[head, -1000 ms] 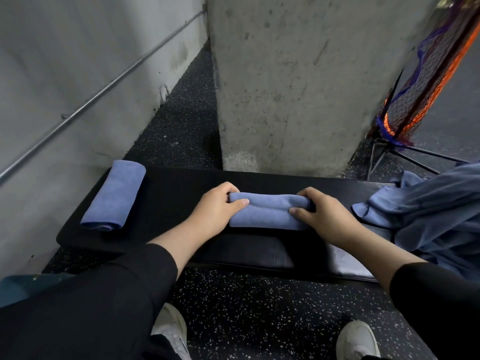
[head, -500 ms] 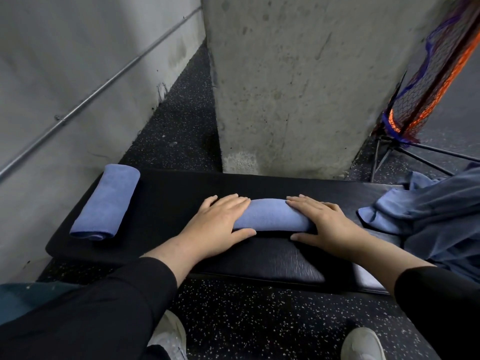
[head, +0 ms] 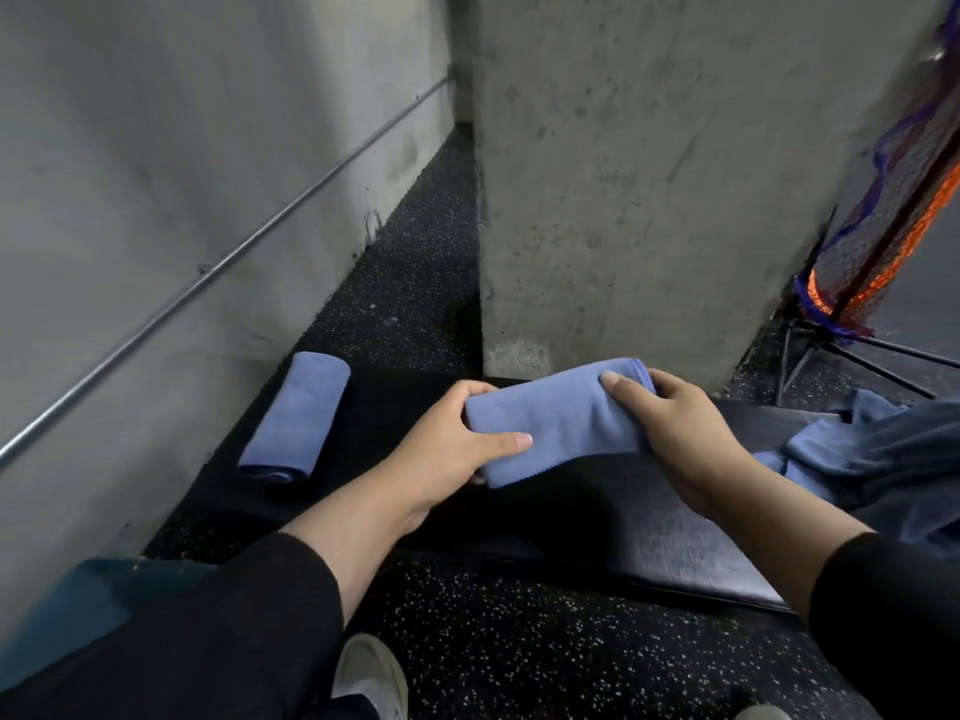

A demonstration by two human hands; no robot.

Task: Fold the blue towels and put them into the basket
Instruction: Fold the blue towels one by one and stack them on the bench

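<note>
Head view: no basket can be identified with certainty. A folded blue towel (head: 556,420) is held at centre frame, raised above the black padded worktop (head: 649,532); it appears as a compact oblong with a stitched hem along its near lower edge. The left hand (head: 447,439) grips its 9 o'clock end, thumb laid across the top face, fingers curled underneath. The right hand (head: 675,433) grips the 3 o'clock end, fingers wrapped over the far corner. A second rolled towel (head: 296,415) lies on the worktop at 9 o'clock, well apart. A heap of unfolded blue cloth (head: 878,459) rests on the worktop at 3 o'clock. A concrete pillar (head: 675,174) stands at 12 o'clock.
</note>
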